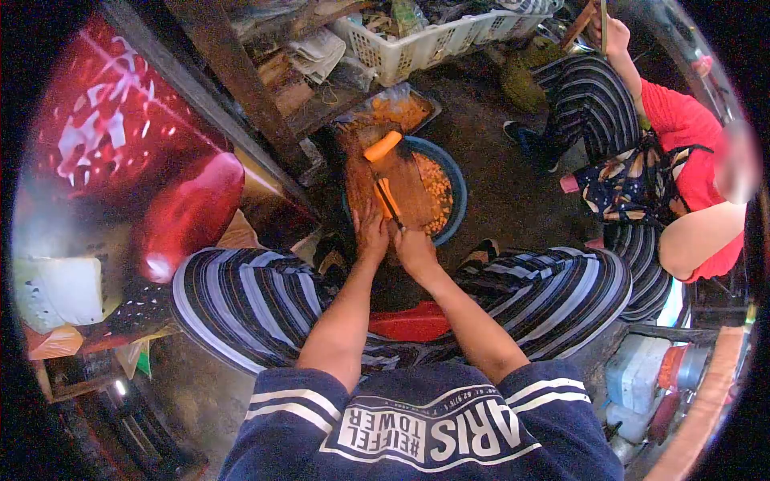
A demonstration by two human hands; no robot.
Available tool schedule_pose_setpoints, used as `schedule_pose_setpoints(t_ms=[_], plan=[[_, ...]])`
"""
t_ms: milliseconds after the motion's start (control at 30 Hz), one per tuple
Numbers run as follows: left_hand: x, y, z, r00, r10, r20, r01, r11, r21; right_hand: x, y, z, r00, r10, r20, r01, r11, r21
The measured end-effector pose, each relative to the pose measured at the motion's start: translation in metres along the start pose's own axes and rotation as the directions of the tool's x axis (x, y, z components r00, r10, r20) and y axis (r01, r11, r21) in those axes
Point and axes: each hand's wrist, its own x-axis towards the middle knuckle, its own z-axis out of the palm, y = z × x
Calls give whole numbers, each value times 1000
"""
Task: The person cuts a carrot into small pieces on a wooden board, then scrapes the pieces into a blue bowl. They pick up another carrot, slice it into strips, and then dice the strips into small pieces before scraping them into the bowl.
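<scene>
Pinning carrot strips (387, 195) under left hand (371, 232), fingers curled, on cutting board (413, 188). Gripping knife (395, 215) in right hand (415, 247), fingers closed tight. Keep fingertips tucked behind blade; slice straight down. Carrot chunk (382, 146) beyond fingers, over blue basin (457, 180).

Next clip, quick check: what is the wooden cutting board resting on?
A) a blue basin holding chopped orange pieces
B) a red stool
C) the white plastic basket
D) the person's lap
A: the cutting board lies across the blue basin, with the chopped orange pieces showing to its right. The left hand and the right hand, which grips a knife, are at its near end.
</scene>
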Motion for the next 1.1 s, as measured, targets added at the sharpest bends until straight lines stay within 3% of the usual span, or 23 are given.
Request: schedule_pose_setpoints(t_ms=[233, 300, 333, 400, 633, 700, 733, 800, 833, 900, 1033, 1100], plan=[[-1, -1, 0, 999, 24, -25, -25, 999, -45, 0, 0, 0, 1000, -5, 17, 6, 998, -68], [0, -1, 1, 999, 25, -25, -25, 1000, -11, 0, 4, 2, 977, -211, -14, 205, 962, -183], [0, 0, 1, 999, 24, -24, -24, 1000, -12, 3, 5, 4, 978, -211, -13, 205, 962, -183], [-1, 1, -2, 1000, 14, -1, -14, 1000, -21, 9, 3, 9, 999, 13, 35, -10, 997, -75], [-1, -5, 4, 998, 45, -52, -46, 998, -35, 22, 28, 58, 997, 25, 76, -17, 994, -107], [-3, -10, 8, 994, 65, -90, -73, 993, -90, 26, 58, 99, 964, -233, -130, 178, 924, -337], [-9, -8, 6, 994, 72, -80, -79, 993, -90, 14, 46, 88, 966, -222, -133, 168, 928, -334], [-2, -6, 3, 995, 53, -82, -63, 990, -122, 11, 26, 67, 980, 80, -180, -79, 997, 9], [0, -6, 3, 994, 63, -89, -74, 990, -120, 14, 31, 69, 979, 76, -190, -75, 997, 13], [0, -8, 5, 998, 29, -51, -33, 996, -77, 18, 43, 70, 981, -167, -101, 153, 979, -133], [1, -1, -2, 997, 38, -73, -43, 997, -66, 0, 0, 7, 999, 2, -41, 1, 999, 52], [8, 26, -21, 981, -186, -44, 177, 971, -157, 9, 0, -5, 996, -64, -61, 68, 995, 68]])
